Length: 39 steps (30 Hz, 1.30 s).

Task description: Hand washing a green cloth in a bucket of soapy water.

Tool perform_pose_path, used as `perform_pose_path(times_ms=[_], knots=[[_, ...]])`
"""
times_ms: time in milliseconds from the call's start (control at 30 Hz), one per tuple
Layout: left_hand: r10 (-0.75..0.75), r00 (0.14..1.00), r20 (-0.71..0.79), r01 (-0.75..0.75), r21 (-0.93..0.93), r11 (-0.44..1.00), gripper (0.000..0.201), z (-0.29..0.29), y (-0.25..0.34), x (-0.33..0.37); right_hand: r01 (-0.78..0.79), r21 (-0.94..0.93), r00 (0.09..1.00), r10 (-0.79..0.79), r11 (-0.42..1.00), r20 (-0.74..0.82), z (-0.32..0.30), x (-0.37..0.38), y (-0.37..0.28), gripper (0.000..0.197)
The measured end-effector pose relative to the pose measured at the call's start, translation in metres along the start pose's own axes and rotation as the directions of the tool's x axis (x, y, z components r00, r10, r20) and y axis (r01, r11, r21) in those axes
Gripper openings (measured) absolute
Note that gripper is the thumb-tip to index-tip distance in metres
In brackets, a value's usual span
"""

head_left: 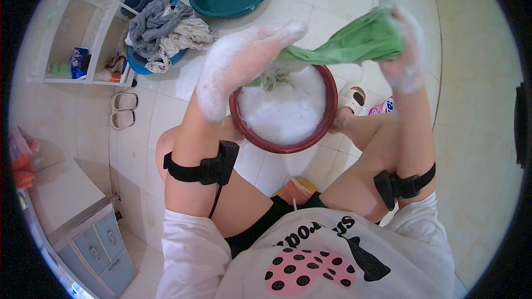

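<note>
You hold a green, wrung-looking fabric cloth (354,39) stretched above the far rim of a round red-brown basin (332,102) heaped with white foam (282,113). Your hands are apart: your suds-coated left hand (246,55) is clamped on the cloth's narrow end, though foam hides parts of its fingers, and your right hand (407,55) grips the bunched end. The basin stands on the white tiled floor (302,3), between your feet. Toward the floor's far edge sits a dark green round plastic basin (230,15); near its left edge lie pale beige slippers (123,109).
</note>
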<state>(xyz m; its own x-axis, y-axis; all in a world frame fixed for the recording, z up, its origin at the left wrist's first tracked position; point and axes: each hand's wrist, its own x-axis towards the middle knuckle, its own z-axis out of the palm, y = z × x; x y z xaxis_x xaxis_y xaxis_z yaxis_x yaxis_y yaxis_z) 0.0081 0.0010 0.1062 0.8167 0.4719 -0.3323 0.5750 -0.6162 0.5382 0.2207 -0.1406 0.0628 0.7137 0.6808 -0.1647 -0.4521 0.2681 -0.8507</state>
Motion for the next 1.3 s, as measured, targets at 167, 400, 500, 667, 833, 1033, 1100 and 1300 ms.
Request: perform_pose_path(times_ms=[167,400,500,667,833,1033,1100,1300], knots=[[0.168,0.878,-0.448,-0.399,-0.493,0.773,0.038,0.03,-0.003,0.009,0.211,-0.686,0.897,0.141,0.696,0.42,0.061,-0.036,0.044,0.029],[0.478,0.612,-0.631,-0.738,-0.238,0.631,0.055,0.04,0.009,0.018,-0.048,-0.032,0.96,0.055,0.998,0.276,0.106,-0.036,0.038,0.026],[0.455,0.566,-0.687,-0.692,-0.096,0.715,0.054,0.024,0.012,0.016,-0.011,-0.076,0.908,0.042,0.997,0.418,0.12,-0.037,0.03,0.025],[0.467,0.474,-0.747,-0.535,0.177,0.826,0.047,0.0,0.007,0.01,0.073,-0.508,0.917,0.143,0.859,0.374,0.126,-0.026,0.033,0.038],[0.555,0.453,-0.698,-0.616,0.205,0.761,0.033,-0.014,-0.002,0.014,0.048,-0.703,0.877,0.307,0.709,0.37,0.126,-0.036,0.009,0.039],[0.328,0.71,-0.623,-0.181,0.288,0.94,0.031,0.002,-0.006,0.028,0.746,-0.665,0.631,-0.287,-0.028,0.721,0.096,-0.013,0.029,0.031],[0.535,0.61,-0.584,-0.465,0.282,0.839,0.035,0.011,-0.016,0.034,0.611,-0.649,0.789,-0.284,0.454,0.545,0.09,-0.011,0.029,0.03],[0.578,0.681,-0.45,-0.458,0.355,0.815,0.036,0.028,-0.009,0.033,-0.207,0.153,0.947,0.159,0.966,0.28,0.1,-0.033,0.007,0.028]])
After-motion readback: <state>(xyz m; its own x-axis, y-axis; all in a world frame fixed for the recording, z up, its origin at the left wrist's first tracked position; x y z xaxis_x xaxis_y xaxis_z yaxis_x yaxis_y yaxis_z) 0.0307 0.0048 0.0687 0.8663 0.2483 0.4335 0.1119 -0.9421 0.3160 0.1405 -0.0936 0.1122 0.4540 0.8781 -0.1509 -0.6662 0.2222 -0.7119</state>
